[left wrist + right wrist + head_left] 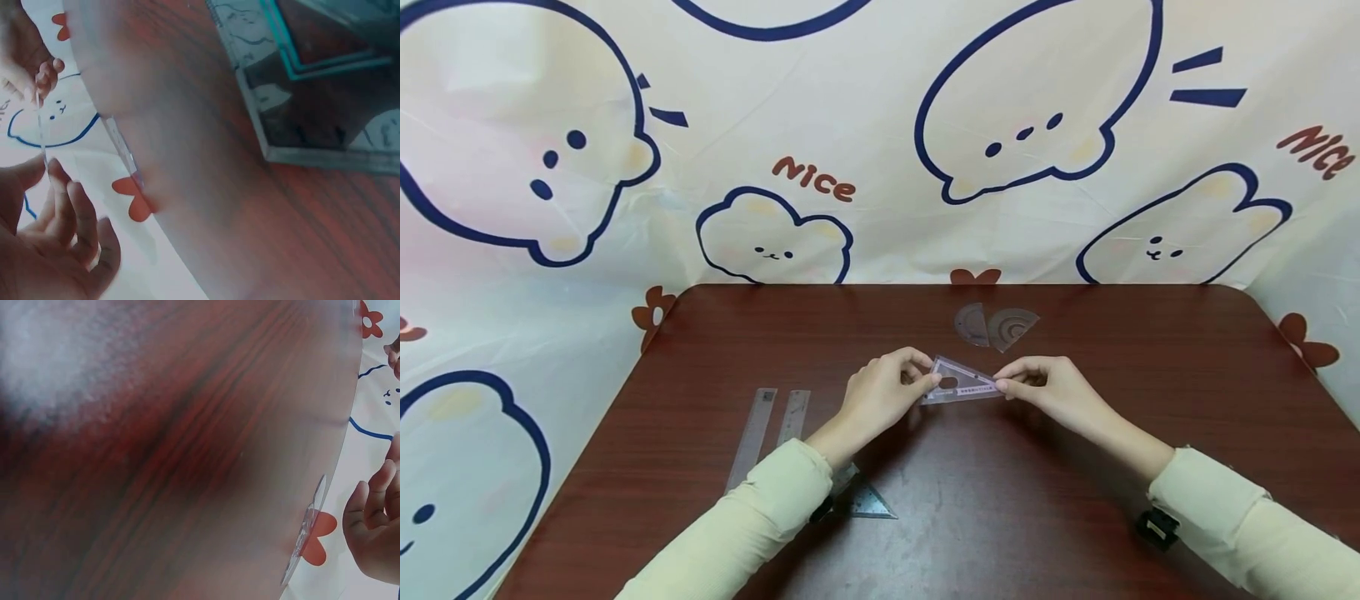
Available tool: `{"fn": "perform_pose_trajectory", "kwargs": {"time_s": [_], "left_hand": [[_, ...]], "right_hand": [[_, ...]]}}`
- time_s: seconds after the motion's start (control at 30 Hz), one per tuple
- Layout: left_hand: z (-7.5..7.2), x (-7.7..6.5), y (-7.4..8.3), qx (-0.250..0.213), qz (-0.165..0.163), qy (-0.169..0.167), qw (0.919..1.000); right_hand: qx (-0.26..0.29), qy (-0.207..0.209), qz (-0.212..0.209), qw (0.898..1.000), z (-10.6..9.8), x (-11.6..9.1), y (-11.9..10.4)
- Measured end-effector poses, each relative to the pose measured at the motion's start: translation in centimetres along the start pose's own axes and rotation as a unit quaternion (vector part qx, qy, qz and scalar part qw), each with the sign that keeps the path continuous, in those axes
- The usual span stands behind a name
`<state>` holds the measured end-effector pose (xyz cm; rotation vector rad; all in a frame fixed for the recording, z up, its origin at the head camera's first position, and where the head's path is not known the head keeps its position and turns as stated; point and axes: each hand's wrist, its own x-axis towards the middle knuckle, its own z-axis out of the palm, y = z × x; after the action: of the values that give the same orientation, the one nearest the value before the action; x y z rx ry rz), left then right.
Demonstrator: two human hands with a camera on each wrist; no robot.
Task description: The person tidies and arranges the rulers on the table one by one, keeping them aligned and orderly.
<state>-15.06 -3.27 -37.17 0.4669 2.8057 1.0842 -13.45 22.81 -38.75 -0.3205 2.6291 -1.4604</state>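
A clear plastic set square (958,385) with a round hole and a printed strip is held up over the table. My left hand (883,385) pinches its left end between thumb and fingers. At its pointed right end, my right hand (1054,385) grips the tip between thumb and forefinger. In the left wrist view the set square (42,134) appears edge-on as a thin line between the left hand (59,231) and the right hand (25,59). Only part of the right hand (378,515) shows in the right wrist view.
Two clear protractors (972,325) (1011,327) lie near the far edge of the brown table (1150,358). Two clear rulers (751,437) (794,415) lie at the left. Another set square (871,502) is partly hidden under the left forearm. A patterned cloth (880,108) hangs behind.
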Motion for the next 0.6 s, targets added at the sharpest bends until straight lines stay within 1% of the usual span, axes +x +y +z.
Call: {"fn": "perform_pose_trajectory", "kwargs": {"time_s": [0.2, 0.47, 0.6], "left_hand": [[0.0, -0.5, -0.4, -0.012, 0.013, -0.018, 0.9997], [0.0, -1.3, -0.8, -0.008, 0.020, -0.032, 0.9993], [-0.2, -1.7, -0.9, -0.008, 0.027, -0.038, 0.9989]], "right_hand": [[0.000, -0.007, 0.000, 1.000, 0.2, -0.9, -0.2], [0.011, -0.016, 0.003, 1.000, 0.8, -1.9, -0.7], [0.011, -0.023, -0.005, 1.000, 1.0, -2.3, -0.7]]}}
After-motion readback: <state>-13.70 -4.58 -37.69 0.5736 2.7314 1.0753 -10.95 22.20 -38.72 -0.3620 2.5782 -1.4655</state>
